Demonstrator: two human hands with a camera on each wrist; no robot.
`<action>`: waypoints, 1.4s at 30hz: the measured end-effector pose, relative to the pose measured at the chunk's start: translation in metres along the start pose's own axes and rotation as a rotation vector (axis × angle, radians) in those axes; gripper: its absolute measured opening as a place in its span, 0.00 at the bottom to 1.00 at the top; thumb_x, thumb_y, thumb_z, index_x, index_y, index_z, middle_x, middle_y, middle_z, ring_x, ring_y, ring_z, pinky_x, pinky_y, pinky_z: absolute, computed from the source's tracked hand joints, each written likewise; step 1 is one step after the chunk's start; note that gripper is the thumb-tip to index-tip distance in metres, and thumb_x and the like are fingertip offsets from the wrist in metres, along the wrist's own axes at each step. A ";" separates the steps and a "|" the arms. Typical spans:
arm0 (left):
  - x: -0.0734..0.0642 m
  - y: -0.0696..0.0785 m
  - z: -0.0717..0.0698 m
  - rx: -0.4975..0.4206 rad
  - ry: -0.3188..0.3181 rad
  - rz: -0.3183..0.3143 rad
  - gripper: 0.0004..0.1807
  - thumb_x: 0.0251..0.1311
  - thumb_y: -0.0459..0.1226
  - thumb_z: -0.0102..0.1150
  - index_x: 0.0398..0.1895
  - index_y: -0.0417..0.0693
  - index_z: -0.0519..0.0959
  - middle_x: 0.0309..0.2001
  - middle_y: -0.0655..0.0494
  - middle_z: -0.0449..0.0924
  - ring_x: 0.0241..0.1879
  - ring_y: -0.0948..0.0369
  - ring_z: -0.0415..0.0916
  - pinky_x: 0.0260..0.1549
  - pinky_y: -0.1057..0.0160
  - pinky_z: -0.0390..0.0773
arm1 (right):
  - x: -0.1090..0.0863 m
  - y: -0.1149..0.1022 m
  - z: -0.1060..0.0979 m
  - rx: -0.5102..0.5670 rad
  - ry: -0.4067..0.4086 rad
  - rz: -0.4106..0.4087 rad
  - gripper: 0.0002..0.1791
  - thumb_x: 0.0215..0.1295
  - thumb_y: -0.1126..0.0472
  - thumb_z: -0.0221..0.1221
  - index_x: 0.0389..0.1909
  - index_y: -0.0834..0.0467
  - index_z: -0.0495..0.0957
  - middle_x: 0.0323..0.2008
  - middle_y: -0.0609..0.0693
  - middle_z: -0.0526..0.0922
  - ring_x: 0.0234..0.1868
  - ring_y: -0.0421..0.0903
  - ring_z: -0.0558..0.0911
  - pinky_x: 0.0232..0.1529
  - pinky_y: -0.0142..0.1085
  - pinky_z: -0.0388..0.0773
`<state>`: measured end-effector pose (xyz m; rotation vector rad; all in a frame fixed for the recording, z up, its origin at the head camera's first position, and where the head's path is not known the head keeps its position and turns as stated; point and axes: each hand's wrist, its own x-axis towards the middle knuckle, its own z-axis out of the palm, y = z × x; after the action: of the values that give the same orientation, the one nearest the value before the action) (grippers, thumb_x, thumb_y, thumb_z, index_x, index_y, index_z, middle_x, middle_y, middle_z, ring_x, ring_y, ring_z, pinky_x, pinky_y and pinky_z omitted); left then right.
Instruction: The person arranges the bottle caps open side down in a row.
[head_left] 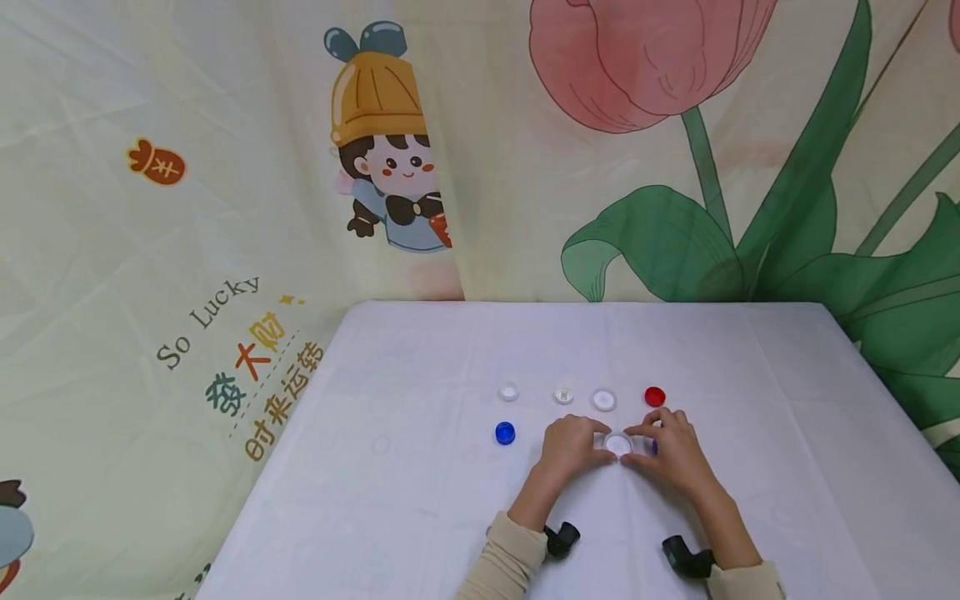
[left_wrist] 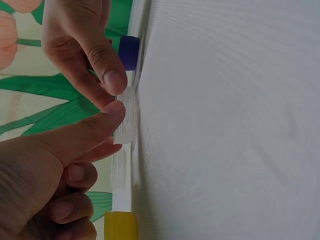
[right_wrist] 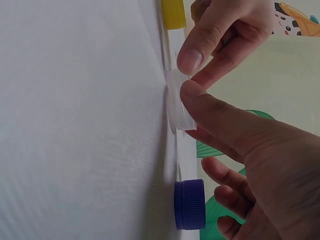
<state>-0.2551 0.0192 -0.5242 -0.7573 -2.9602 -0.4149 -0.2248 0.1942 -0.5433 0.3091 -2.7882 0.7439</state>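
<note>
A translucent white bottle cap (head_left: 618, 445) lies on the white tablecloth between both hands. My left hand (head_left: 573, 444) pinches its left side with thumb and index finger, and my right hand (head_left: 672, 448) does the same on the right. In the left wrist view, ridges show on the side of the cap (left_wrist: 126, 116), which sits flat on the cloth. A purple bottle cap (right_wrist: 190, 204) stands beside the right hand, mostly covered by it in the head view. Near the left hand is a yellow cap (left_wrist: 121, 226), hidden from the head camera.
Farther back lie a red cap (head_left: 655, 397) and three whitish caps, one of them a white cap (head_left: 603, 400) just behind the hands. A blue cap (head_left: 505, 432) sits to the left. Beyond the table's (head_left: 420, 350) back edge hangs a printed curtain (head_left: 495, 217).
</note>
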 end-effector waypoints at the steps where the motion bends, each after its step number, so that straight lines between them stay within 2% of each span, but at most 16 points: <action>1: 0.000 0.000 0.000 -0.006 0.001 0.002 0.21 0.39 0.54 0.67 0.39 0.62 0.83 0.33 0.63 0.83 0.26 0.64 0.75 0.19 0.71 0.67 | 0.000 0.000 0.000 0.007 0.000 -0.001 0.22 0.35 0.50 0.73 0.35 0.54 0.84 0.34 0.51 0.70 0.37 0.48 0.65 0.35 0.40 0.61; 3: 0.000 -0.001 0.001 -0.021 0.011 0.013 0.20 0.39 0.54 0.67 0.39 0.61 0.83 0.32 0.64 0.83 0.25 0.65 0.74 0.18 0.72 0.66 | 0.000 0.002 -0.001 0.019 0.004 -0.007 0.22 0.35 0.50 0.72 0.35 0.54 0.84 0.34 0.51 0.70 0.38 0.49 0.65 0.34 0.39 0.62; 6: 0.001 -0.003 0.001 -0.061 0.032 0.033 0.21 0.40 0.54 0.67 0.40 0.61 0.83 0.22 0.66 0.80 0.19 0.69 0.69 0.16 0.73 0.62 | -0.001 0.001 -0.004 0.053 0.016 -0.003 0.21 0.36 0.51 0.72 0.35 0.54 0.83 0.35 0.51 0.70 0.39 0.48 0.64 0.34 0.38 0.64; 10: 0.001 -0.007 -0.002 -0.170 0.062 0.057 0.21 0.41 0.53 0.66 0.41 0.60 0.82 0.12 0.67 0.67 0.14 0.72 0.59 0.14 0.75 0.57 | -0.002 -0.001 -0.010 0.116 0.027 0.027 0.22 0.38 0.50 0.71 0.38 0.53 0.83 0.37 0.51 0.70 0.41 0.47 0.63 0.34 0.37 0.69; 17: -0.001 -0.007 -0.015 -0.391 0.089 0.073 0.20 0.46 0.51 0.64 0.43 0.56 0.81 0.12 0.66 0.62 0.13 0.73 0.56 0.12 0.76 0.56 | 0.000 -0.005 -0.022 0.202 0.074 0.046 0.23 0.41 0.46 0.69 0.40 0.51 0.82 0.39 0.51 0.70 0.41 0.45 0.61 0.34 0.40 0.70; 23: -0.004 -0.005 -0.026 -0.516 0.178 0.114 0.21 0.47 0.52 0.63 0.44 0.55 0.80 0.12 0.65 0.62 0.13 0.72 0.57 0.11 0.75 0.58 | 0.002 -0.014 -0.035 0.227 0.175 -0.008 0.21 0.40 0.50 0.70 0.39 0.52 0.83 0.37 0.48 0.70 0.40 0.42 0.60 0.29 0.39 0.70; 30: -0.010 -0.003 -0.040 -0.724 0.257 0.184 0.21 0.47 0.48 0.65 0.46 0.53 0.79 0.14 0.62 0.64 0.15 0.70 0.59 0.12 0.74 0.61 | 0.001 -0.030 -0.053 0.265 0.274 -0.074 0.22 0.37 0.55 0.73 0.38 0.52 0.83 0.39 0.45 0.71 0.40 0.40 0.60 0.28 0.33 0.65; 37: -0.018 -0.001 -0.055 -0.802 0.301 0.254 0.21 0.47 0.44 0.66 0.46 0.51 0.78 0.14 0.60 0.63 0.15 0.69 0.59 0.12 0.74 0.62 | -0.002 -0.042 -0.067 0.304 0.340 -0.166 0.23 0.34 0.60 0.74 0.39 0.53 0.83 0.39 0.46 0.71 0.40 0.39 0.60 0.29 0.31 0.63; 42: -0.024 0.003 -0.066 -0.814 0.333 0.298 0.21 0.45 0.40 0.68 0.46 0.49 0.78 0.14 0.59 0.63 0.15 0.71 0.58 0.12 0.75 0.62 | -0.005 -0.050 -0.077 0.333 0.364 -0.217 0.25 0.32 0.61 0.74 0.39 0.53 0.82 0.40 0.46 0.72 0.41 0.40 0.61 0.32 0.31 0.62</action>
<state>-0.2332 -0.0077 -0.4634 -1.0243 -2.2585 -1.5700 -0.1933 0.1916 -0.4565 0.4730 -2.2462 1.0862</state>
